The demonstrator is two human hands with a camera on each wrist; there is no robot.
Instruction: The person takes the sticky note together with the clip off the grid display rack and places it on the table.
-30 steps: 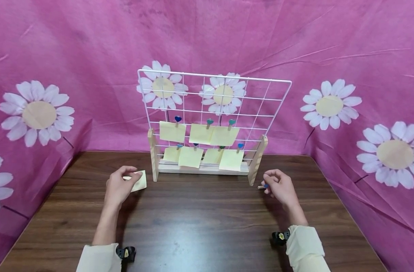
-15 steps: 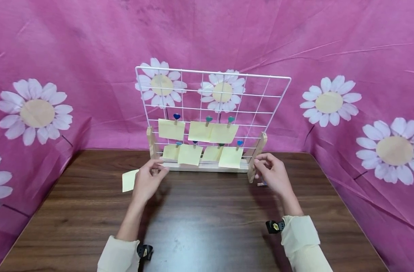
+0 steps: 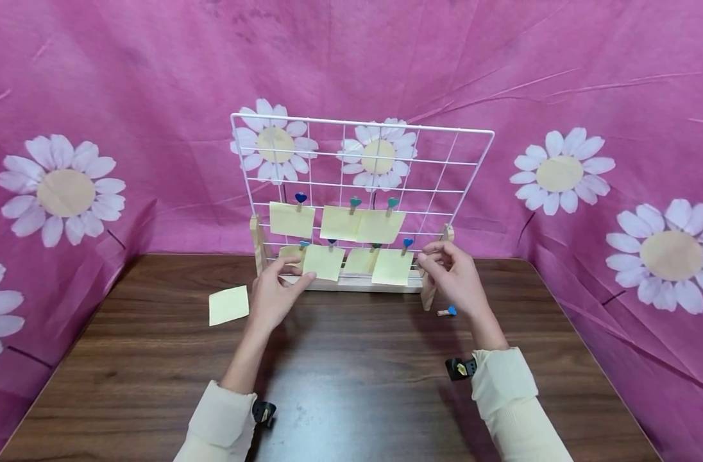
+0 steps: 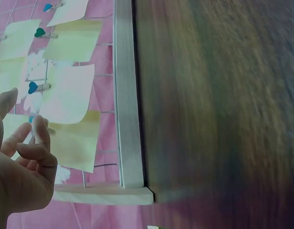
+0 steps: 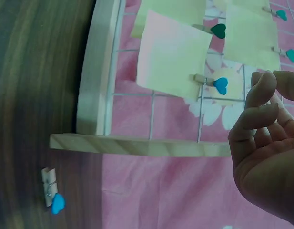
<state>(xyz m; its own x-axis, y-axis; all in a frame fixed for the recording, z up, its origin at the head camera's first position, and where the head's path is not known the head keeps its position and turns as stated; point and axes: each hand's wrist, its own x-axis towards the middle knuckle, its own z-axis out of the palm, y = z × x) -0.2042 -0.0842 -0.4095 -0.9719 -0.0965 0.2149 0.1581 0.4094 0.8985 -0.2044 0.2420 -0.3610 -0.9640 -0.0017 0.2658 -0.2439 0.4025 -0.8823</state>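
In the middle of the head view, seven square pale-yellow paper notes (image 3: 324, 263), three above and four below, are held by small wooden clothespins with coloured heart-shaped tops (image 3: 407, 243) on an upright white wire grid (image 3: 344, 121), which is carried by a pale wooden stand (image 3: 357, 283). Before the lower-left notes, the left hand (image 3: 273, 295) is held with thumb and index finger apart, nothing gripped. At the stand's right end, the right hand (image 3: 452, 273) is held with fingers loosely bent, thumb and index tips close together; nothing is seen between them, and whether the stand is touched cannot be told. Left of centre, a loose pale-yellow square note (image 3: 228, 305) is laid on the brown wood-grain table (image 3: 351, 359); right of centre, a loose wooden clothespin with a blue heart (image 3: 447, 312) is seen. Behind, a pink cloth (image 3: 351, 58) is patterned with white daisies (image 3: 65, 192).
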